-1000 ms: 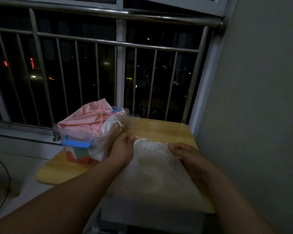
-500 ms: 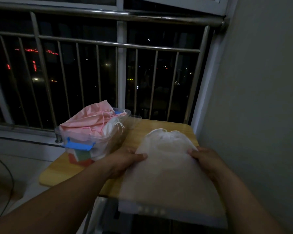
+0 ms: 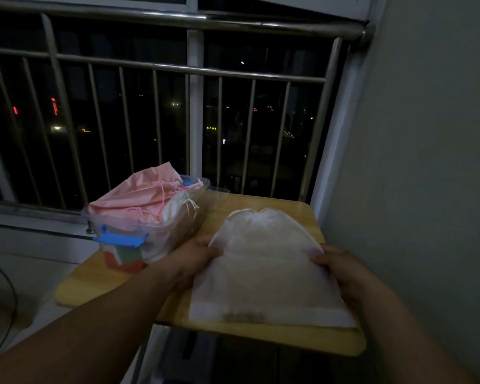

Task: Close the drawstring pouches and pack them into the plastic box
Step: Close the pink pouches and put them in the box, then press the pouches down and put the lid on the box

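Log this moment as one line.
white pouch: cinched shut | left hand: grips it | right hand: grips it | plastic box: heaped full

white pouch held both sides, full plastic box

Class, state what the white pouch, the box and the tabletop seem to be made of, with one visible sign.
White pouch: thin matte fabric, probably; it puckers at the cinched neck. Box: clear glossy plastic; colours show through its wall. Tabletop: wood or wood-look laminate, satin sheen, pale grain.
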Demonstrator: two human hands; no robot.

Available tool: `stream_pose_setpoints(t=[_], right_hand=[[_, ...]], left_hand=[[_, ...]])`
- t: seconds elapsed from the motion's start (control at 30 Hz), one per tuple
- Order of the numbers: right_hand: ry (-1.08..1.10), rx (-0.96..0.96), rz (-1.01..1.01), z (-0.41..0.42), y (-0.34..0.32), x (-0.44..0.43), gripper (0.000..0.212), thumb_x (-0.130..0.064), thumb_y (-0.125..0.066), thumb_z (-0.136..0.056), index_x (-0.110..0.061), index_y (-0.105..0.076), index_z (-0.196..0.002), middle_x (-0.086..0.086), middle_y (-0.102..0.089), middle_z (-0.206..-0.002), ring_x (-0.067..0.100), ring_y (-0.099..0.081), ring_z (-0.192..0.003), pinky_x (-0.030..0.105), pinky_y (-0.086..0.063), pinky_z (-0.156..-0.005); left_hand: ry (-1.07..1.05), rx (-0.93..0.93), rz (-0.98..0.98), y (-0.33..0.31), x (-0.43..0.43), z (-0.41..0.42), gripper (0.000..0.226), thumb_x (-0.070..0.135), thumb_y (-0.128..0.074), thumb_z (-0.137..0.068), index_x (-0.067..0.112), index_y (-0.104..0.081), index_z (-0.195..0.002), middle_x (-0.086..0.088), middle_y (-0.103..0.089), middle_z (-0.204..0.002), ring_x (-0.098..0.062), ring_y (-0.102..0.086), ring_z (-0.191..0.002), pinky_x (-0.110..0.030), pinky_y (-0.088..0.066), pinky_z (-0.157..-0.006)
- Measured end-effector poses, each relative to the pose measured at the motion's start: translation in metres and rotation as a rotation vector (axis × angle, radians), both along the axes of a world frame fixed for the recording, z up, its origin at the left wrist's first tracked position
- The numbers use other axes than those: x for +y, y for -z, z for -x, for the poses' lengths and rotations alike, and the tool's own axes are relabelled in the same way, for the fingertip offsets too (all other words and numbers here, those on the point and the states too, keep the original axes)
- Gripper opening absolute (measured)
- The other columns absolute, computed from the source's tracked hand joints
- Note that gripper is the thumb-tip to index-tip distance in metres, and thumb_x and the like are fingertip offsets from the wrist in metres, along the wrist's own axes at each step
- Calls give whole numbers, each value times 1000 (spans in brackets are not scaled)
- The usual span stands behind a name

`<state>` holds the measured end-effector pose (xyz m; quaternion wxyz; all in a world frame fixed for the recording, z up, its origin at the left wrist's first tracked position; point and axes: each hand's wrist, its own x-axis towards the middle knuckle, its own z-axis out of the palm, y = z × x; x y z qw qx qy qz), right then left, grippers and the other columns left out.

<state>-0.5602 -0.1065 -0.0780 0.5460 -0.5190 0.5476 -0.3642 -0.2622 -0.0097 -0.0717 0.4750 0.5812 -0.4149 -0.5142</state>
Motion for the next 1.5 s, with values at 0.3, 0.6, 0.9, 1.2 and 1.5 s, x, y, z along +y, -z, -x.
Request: stream_pose_setpoints(t=[0.3,0.6,0.9,1.2,1.5], right_hand=[[81,-95,-105,9,0,-4,32,13,-38,-98,-4,-62,-85,19,-67,-75,32,-60,-69,30,-55,-49],[-106,-52,-153,5,-13,11,35,-33,-70,-96,-5,-70,-118,23,-74,-114,38,-70,-102,50,-56,-92],[16,70,-24,-13,13,5,44,7,-70,-87,-26,-65,-116,20,-59,-128,42,-64,-109,60,-56,-96],[-21,-46,83,-36,-74,-15,32,7,-59,-95,-20,-69,-108,23,-66,-126,40,-66,-112,49,-55,-101],[-393,109,428,-199,-181,-12,29,-50,-53,-104,-35,-62,-126,-6,-68,-115,13,-68,-97,29,-53,-77]], left_hand=[[-109,367,-49,4,2,2,35,17,-49,-92,-9,-65,-109,-27,-65,-97,-33,-67,-76,-40,-59,-77],[-135,83,85,10,5,17,13,-5,-60,-95,2,-67,-103,-23,-68,-99,-28,-69,-79,-34,-60,-70],[-66,85,23,7,31,16,69,13,-72,-94,36,-42,-151,-3,-43,-141,-20,-61,-108,-34,-59,-83],[-199,-22,241,-67,38,27,30,7,-56,-99,23,-72,-118,-9,-72,-115,-25,-72,-97,-32,-62,-74],[-625,-103,463,-127,49,-57,34,9,-52,-99,28,-63,-124,-6,-68,-115,-23,-68,-102,-46,-60,-91]])
